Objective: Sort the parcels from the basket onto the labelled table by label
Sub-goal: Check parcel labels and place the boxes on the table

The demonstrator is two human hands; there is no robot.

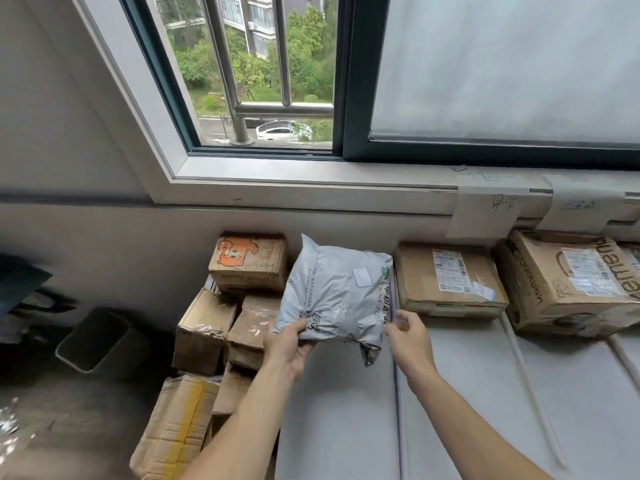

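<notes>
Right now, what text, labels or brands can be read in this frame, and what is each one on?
"CHINA POST": printed on the grey bag.
Small print and white sticker on that bag: too small to read.
Two paper notes taped to the windowsill: handwritten, blurred, unreadable.
Shipping labels on the flat box: too small.
Big letters on the right box: turned sideways, partly cut off, unclear.

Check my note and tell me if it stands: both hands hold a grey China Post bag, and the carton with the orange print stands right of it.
Wrong on one count. The head view shows the carton with the orange print stands left of the grey China Post bag, not right. The left hand and right hand do both hold it.
</notes>
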